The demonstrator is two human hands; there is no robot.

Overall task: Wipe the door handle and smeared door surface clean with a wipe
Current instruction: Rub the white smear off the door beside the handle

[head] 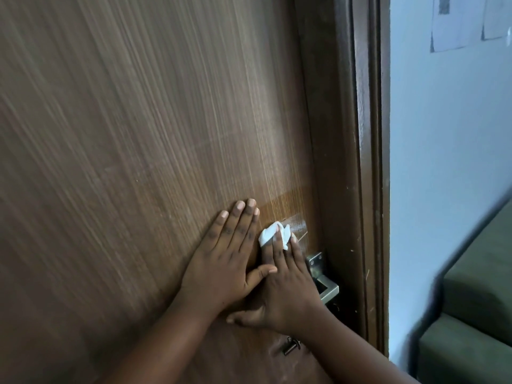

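The straight fingers (279,252) of the right hand (288,295) press a crumpled white wipe (273,234) flat against a brown wood-grain door (138,134), near the door's right edge. The wipe pokes out beyond the fingertips and lies on a glossy, wet-looking patch (293,217) of the door. Just beside it, the left hand (221,261) rests flat on the door with fingers spread and straight, holding nothing; its thumb overlaps the right hand. A square brushed-metal lever door handle (324,281) sits just right of the right hand, partly hidden by it. A small dark metal latch (291,349) shows below the wrists. A dark brown door frame (365,162) borders a pale blue wall (443,134).
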